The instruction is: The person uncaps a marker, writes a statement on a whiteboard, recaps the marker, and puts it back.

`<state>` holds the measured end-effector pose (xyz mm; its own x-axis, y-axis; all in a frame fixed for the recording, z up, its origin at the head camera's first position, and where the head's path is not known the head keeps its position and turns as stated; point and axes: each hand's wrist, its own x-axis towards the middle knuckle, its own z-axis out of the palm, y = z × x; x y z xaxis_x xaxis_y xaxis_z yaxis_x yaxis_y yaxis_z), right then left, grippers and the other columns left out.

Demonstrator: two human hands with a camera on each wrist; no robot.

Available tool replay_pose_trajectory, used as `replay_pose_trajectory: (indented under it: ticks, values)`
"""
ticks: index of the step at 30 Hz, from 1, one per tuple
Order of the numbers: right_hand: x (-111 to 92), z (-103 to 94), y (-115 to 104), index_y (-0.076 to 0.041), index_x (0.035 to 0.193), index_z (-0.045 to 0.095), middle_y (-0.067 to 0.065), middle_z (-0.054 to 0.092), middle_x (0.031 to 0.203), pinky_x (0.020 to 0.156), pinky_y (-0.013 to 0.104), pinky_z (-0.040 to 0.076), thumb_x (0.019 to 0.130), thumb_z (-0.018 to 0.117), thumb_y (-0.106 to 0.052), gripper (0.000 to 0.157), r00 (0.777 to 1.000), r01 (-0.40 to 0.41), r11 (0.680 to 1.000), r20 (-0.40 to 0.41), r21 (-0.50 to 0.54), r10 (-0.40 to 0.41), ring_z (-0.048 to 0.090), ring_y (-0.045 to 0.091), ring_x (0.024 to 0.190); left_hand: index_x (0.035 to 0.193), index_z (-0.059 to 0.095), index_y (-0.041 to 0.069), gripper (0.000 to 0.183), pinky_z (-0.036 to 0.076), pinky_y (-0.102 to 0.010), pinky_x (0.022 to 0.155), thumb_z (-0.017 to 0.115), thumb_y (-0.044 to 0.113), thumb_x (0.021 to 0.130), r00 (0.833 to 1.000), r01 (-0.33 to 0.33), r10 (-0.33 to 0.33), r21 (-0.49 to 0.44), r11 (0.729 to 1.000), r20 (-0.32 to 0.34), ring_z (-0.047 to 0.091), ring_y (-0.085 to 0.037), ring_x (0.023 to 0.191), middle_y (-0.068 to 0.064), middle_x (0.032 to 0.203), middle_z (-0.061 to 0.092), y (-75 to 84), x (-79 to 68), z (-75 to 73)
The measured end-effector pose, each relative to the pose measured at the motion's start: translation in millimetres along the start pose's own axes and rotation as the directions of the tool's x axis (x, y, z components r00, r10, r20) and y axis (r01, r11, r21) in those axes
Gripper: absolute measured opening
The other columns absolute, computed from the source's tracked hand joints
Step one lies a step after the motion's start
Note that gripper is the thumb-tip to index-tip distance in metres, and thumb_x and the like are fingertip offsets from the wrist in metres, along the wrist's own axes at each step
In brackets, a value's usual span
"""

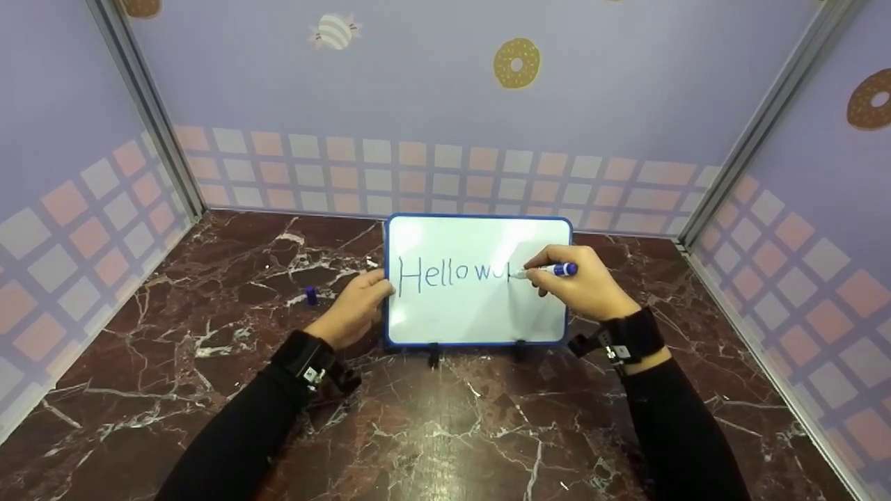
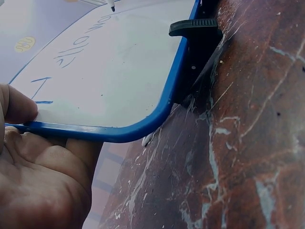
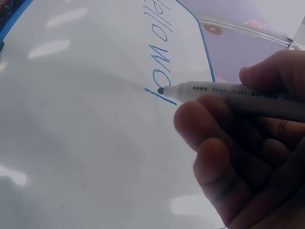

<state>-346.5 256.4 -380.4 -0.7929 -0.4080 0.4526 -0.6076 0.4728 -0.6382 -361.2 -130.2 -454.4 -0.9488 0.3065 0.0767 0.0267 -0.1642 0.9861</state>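
Note:
A small whiteboard point(image 1: 459, 313) with a blue frame stands tilted back on the table, carrying the handwritten letters "Hello wo" and one more stroke in blue. My left hand point(image 1: 356, 306) grips its left edge, thumb on the front and fingers behind, as the left wrist view shows. Between thumb and fingers, my right hand point(image 1: 581, 282) pinches a whiteboard marker point(image 1: 560, 269) with a white barrel and blue end. In the right wrist view the marker's dark tip is at the newest stroke, beside the "o"; whether it touches the board I cannot tell.
A blue marker cap point(image 1: 310, 296) lies on the dark red marble-patterned table point(image 1: 209, 410), left of the board. Black clip-like feet point(image 2: 195, 28) hold the board's lower edge. Lilac walls point(image 1: 431, 90) enclose the table at the back and sides.

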Motion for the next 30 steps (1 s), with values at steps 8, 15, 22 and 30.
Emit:
replay_pose_trajectory:
  ticks: [8, 15, 22, 30]
  values:
    - [1.5, 2.2, 2.7, -0.004, 0.108, 0.084, 0.01, 0.078, 0.084, 0.059, 0.025, 0.054, 0.104, 0.077, -0.013, 0.012, 0.999, 0.029, 1.0, -0.026, 0.012, -0.028, 0.073, 0.021, 0.071, 0.133, 0.06, -0.011, 0.037, 0.069, -0.042, 0.085, 0.045, 0.001, 0.102, 1.0, 0.003, -0.003, 0.005, 1.0, 0.013, 0.076, -0.027, 0.1, -0.021, 0.124, 0.075, -0.1, -0.4, -0.2]
    - [1.2, 2.3, 2.8, -0.006, 0.108, 0.085, 0.003, 0.077, 0.084, 0.06, 0.025, 0.055, 0.105, 0.076, -0.012, 0.011, 0.999, 0.036, 0.999, -0.032, 0.012, -0.035, 0.073, 0.022, 0.071, 0.132, 0.06, -0.011, 0.036, 0.069, -0.04, 0.084, 0.045, 0.0, 0.101, 1.0, -0.007, 0.007, 0.009, 1.0, 0.009, 0.076, -0.026, 0.1, -0.019, 0.122, 0.076, -0.6, -0.1, 0.8]
    - [0.4, 4.2, 1.7, -0.004, 0.11, 0.084, 0.013, 0.078, 0.086, 0.063, 0.023, 0.056, 0.104, 0.077, -0.01, 0.011, 0.999, 0.009, 1.0, -0.046, 0.012, -0.008, 0.073, 0.025, 0.073, 0.127, 0.061, -0.01, 0.032, 0.07, -0.042, 0.083, 0.045, 0.0, 0.101, 1.0, 0.0, 0.0, -0.004, 1.0, -0.006, 0.077, -0.026, 0.097, -0.018, 0.118, 0.077, -1.3, 0.3, 0.7]
    - [1.3, 2.7, 0.7, -0.005, 0.109, 0.084, 0.008, 0.078, 0.087, 0.066, 0.024, 0.06, 0.105, 0.076, -0.011, 0.01, 0.998, -0.005, 1.0, -0.063, 0.02, 0.006, 0.073, 0.025, 0.073, 0.128, 0.062, -0.01, 0.033, 0.07, -0.042, 0.083, 0.045, -0.001, 0.101, 1.0, -0.015, 0.015, -0.007, 1.0, 0.005, 0.078, -0.026, 0.098, -0.02, 0.12, 0.076, -1.1, -0.1, -0.3]
